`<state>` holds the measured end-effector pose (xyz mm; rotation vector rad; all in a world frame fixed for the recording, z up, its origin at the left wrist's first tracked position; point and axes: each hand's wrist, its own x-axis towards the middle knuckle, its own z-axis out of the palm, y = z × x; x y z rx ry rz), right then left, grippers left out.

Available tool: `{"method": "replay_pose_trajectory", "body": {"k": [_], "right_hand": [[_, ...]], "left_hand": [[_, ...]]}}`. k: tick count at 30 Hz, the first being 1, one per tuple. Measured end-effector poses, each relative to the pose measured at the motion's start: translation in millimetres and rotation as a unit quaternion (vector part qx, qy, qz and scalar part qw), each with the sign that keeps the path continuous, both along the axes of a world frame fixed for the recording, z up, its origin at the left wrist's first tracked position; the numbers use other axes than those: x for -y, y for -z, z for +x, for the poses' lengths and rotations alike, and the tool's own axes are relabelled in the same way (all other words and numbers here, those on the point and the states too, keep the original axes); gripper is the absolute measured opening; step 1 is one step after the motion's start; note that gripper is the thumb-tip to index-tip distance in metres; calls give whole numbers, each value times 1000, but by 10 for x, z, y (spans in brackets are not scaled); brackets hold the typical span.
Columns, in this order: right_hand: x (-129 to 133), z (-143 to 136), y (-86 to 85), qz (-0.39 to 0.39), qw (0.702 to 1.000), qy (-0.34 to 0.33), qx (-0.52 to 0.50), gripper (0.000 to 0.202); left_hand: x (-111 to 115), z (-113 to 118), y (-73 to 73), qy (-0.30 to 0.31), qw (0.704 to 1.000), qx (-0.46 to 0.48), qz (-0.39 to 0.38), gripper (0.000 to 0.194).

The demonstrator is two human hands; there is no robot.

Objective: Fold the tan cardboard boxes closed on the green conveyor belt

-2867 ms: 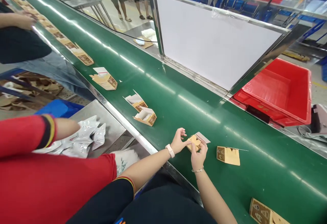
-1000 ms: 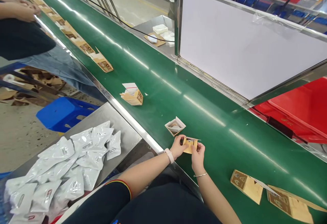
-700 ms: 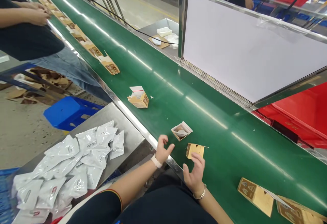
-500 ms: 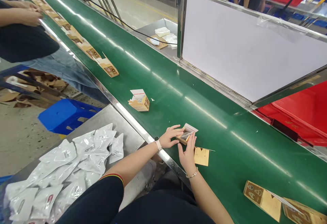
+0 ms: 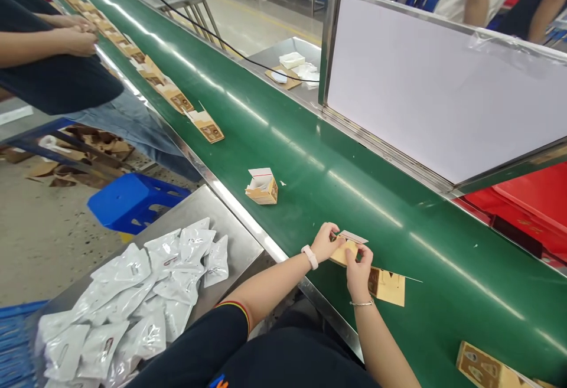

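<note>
Between my two hands a small cardboard box (image 5: 345, 253) sits on the green conveyor belt, its white flap raised at the back. The fingers of my left hand (image 5: 325, 242) close on the box's left end. My right hand (image 5: 359, 267) pinches its right side, thumb on the tan panel. Just right of my right hand lies another box (image 5: 390, 286) with a tan panel showing. Up the belt to the left stands an open box (image 5: 262, 187) with white material inside. White pouches (image 5: 128, 305) are piled on a metal table at the lower left.
A row of boxes (image 5: 166, 87) runs along the belt's far left, beside a person (image 5: 39, 51). Another box (image 5: 482, 367) lies at lower right. A white panel (image 5: 425, 81) stands behind the belt. A blue stool (image 5: 133, 202) is at left.
My hands have gone from reaching over the open box to gripping its sides, and a tan panel now covers its opening. The view has shifted, and the boxes appear further right and lower.
</note>
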<state>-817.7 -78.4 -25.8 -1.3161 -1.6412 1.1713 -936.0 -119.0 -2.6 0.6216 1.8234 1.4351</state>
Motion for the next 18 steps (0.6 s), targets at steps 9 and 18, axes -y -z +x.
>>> {"method": "replay_pose_trajectory", "body": {"k": [9, 18], "right_hand": [[-153, 325, -158, 175, 958, -171, 148, 27], [101, 545, -28, -82, 995, -17, -52, 49]], "left_hand": [[61, 189, 10, 108, 994, 7, 16, 14], [286, 489, 97, 108, 989, 100, 1, 35]]}}
